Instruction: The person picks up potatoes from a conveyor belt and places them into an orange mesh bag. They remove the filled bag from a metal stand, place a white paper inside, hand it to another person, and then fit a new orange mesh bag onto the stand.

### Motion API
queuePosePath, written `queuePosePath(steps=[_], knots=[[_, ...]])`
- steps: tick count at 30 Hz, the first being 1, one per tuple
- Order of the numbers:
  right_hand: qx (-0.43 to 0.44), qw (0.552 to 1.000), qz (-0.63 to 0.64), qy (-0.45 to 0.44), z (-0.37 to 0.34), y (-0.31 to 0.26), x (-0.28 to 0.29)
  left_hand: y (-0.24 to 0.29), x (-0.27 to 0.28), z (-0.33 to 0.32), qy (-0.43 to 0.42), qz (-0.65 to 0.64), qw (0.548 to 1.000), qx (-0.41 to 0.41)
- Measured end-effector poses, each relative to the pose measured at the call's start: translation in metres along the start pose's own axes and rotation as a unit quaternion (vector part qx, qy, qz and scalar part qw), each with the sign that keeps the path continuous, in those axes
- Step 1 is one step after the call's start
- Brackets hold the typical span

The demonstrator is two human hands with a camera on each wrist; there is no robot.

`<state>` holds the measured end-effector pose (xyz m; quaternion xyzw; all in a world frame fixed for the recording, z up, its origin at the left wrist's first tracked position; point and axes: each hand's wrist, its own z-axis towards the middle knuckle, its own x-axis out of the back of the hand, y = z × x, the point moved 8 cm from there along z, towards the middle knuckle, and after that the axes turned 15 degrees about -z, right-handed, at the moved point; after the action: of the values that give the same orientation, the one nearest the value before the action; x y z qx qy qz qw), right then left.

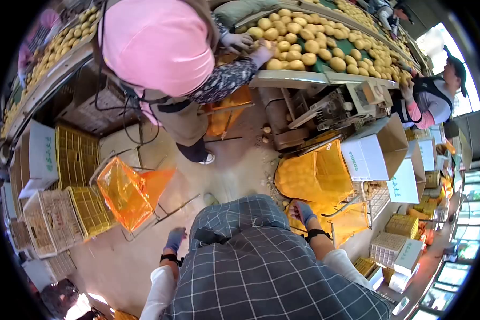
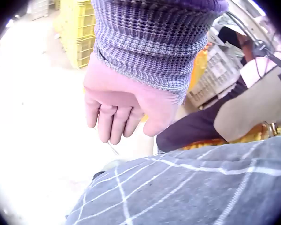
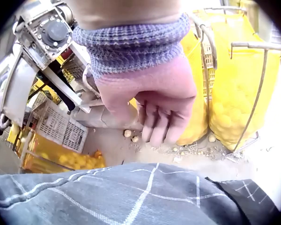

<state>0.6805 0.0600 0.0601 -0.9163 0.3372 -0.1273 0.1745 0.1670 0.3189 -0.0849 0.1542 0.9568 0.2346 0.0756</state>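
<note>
My left hand (image 1: 175, 240), in a glove with a pink palm and purple knit cuff (image 2: 145, 56), hangs beside my checked apron (image 1: 261, 256) with nothing in its fingers. My right hand (image 1: 303, 212), gloved alike, hangs on the other side with its fingers (image 3: 161, 129) loosely curled and nothing between them. Close by the right hand stands a yellow mesh bag (image 1: 288, 178) filled with potatoes. A second bag (image 3: 229, 112) with potatoes in its bottom hangs from a metal frame (image 3: 260, 46). The orange bag (image 1: 124, 194) on a stand is nearest the left hand.
A person in a pink head cover (image 1: 154, 45) reaches over a conveyor of potatoes (image 1: 325, 48) ahead. Another person (image 1: 442, 93) works at its right end. White cartons (image 1: 365, 157) line the right; yellow crates (image 1: 77, 157) are stacked left. Loose potatoes (image 1: 266, 129) lie on the floor.
</note>
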Motion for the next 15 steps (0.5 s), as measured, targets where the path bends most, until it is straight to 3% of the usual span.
queuePosePath(steps=[1, 3, 4, 6, 7, 8, 10, 13, 15], knots=[[-0.002, 1.0, 0.01, -0.023, 0.001, 0.003, 0.002, -0.007, 0.001, -0.013, 0.031, 0.003, 0.996, 0.081], [0.0, 0.997, 0.034, -0.068, 0.007, 0.007, 0.014, 0.037, -0.047, -0.073, 0.057, 0.065, 0.991, 0.099], [0.01, 0.995, 0.054, -0.086, 0.011, 0.008, 0.015, 0.047, -0.06, -0.07, 0.031, 0.085, 0.995, 0.05], [-0.004, 0.998, 0.053, -0.021, 0.008, 0.008, 0.02, 0.059, -0.076, -0.069, -0.018, 0.126, 0.991, -0.044], [-0.012, 0.998, 0.052, 0.011, 0.007, 0.009, 0.022, 0.063, -0.081, -0.065, -0.024, 0.126, 0.99, -0.062], [-0.01, 0.997, 0.075, -0.014, 0.01, 0.011, 0.019, 0.069, -0.087, -0.063, -0.03, 0.126, 0.988, -0.081], [-0.003, 0.991, 0.12, -0.065, 0.018, 0.014, 0.018, 0.079, -0.095, -0.05, -0.007, 0.085, 0.994, -0.065], [0.022, 0.977, 0.156, -0.146, 0.025, 0.012, 0.015, 0.076, -0.093, -0.016, -0.039, -0.023, 0.999, -0.022], [0.021, 0.985, 0.128, -0.114, 0.025, 0.009, 0.019, 0.102, -0.108, -0.027, -0.042, -0.005, 0.998, -0.054]])
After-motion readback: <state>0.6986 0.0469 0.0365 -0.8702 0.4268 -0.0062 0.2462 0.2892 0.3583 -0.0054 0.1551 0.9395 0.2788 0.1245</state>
